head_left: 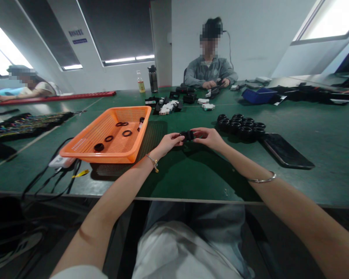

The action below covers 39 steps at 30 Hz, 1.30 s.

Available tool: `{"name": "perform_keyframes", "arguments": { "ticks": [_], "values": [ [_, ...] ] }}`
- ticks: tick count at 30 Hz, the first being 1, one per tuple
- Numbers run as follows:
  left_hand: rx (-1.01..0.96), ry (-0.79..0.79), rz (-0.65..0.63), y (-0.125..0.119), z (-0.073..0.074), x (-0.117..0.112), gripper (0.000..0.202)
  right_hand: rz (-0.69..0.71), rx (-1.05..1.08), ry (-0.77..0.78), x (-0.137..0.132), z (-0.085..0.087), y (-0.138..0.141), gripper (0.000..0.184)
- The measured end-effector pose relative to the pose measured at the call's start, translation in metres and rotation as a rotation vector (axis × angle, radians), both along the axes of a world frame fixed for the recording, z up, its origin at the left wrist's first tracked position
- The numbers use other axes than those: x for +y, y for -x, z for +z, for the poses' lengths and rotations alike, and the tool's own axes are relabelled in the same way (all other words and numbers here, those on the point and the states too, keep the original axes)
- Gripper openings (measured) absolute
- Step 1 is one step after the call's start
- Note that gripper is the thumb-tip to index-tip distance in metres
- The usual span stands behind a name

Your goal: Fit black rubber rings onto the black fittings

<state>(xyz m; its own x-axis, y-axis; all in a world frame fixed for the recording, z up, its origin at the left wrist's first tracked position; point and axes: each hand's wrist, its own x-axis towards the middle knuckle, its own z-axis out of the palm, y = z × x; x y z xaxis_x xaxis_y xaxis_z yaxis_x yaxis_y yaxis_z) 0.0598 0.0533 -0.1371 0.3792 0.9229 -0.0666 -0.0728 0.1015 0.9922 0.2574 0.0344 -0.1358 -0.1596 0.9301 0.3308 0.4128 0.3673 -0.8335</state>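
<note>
My left hand (169, 143) and my right hand (208, 138) meet over the middle of the green table. Between their fingertips is a small black ring-shaped part (187, 135), gripped from both sides; its details are too dark to make out. Left of my hands stands an orange plastic basket (104, 155) holding a few black rings (127, 133) and a short black cylindrical piece (99, 147). To the right, a cluster of glossy black round parts (241, 126) sits close together on the table.
A dark phone (287, 151) lies right of the cluster. White and black parts (170, 106) are piled farther back, near two bottles (152, 78). Cables and a white power strip (61, 161) lie by the basket. A person (211, 71) works opposite; another person (31, 83) sits far left.
</note>
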Motion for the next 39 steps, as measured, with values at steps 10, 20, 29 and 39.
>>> {"name": "perform_keyframes", "arguments": {
  "ticks": [10,20,29,39],
  "values": [
    [-0.006,-0.012,0.009,0.0002,-0.0048,0.0037,0.023,-0.036,-0.131,-0.064,-0.0002,0.0036,-0.0024,0.04],
    [-0.019,-0.009,0.015,0.0007,-0.0024,0.0014,0.029,-0.051,-0.107,-0.042,-0.0012,0.0018,-0.0009,0.045],
    [0.001,0.023,-0.006,0.0011,0.0019,-0.0015,0.018,-0.023,-0.069,-0.036,-0.0032,0.0042,0.0,0.039],
    [0.001,0.029,-0.004,0.0014,0.0023,-0.0019,0.018,-0.03,-0.086,-0.082,-0.0018,0.0023,-0.0012,0.037]
  ]
}}
